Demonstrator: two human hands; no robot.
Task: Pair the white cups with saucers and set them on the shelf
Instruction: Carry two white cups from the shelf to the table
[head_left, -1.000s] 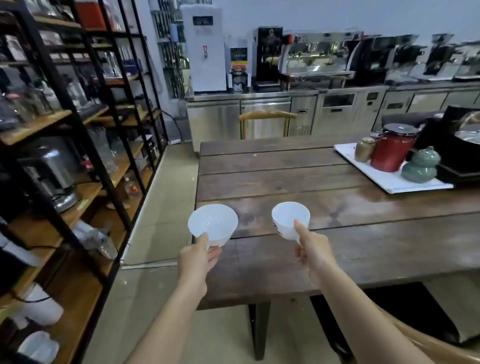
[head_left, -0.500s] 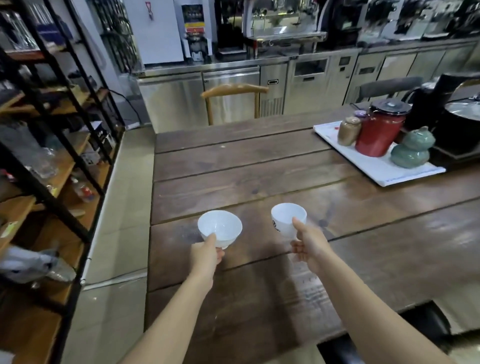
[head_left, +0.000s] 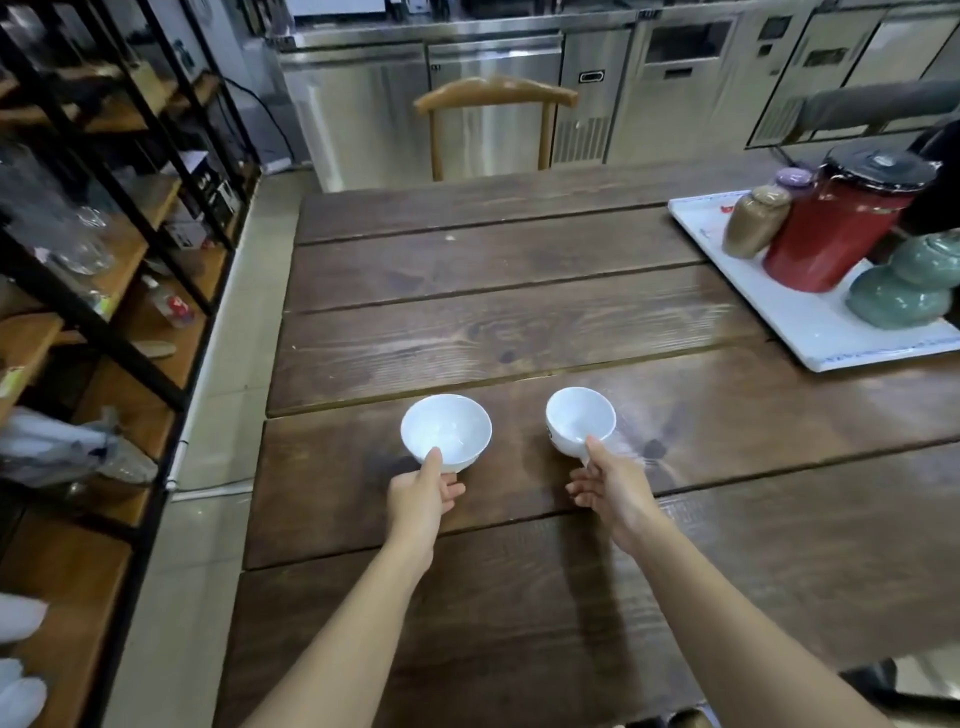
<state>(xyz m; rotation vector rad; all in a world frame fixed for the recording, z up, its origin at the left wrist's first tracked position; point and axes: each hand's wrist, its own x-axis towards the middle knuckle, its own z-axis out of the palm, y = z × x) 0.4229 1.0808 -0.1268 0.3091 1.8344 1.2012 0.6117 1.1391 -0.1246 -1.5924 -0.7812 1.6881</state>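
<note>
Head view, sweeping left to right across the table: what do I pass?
Black shelf rack → wide white cup in the left hand → smaller white cup in the right hand → tan jar → red canister.

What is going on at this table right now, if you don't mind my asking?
A person holds a white cup in each hand over the wooden table: the left hand grips the wider cup, the right hand the smaller cup. Both are empty and upright. No saucers are visible, and the shelf stands to the left.
</note>
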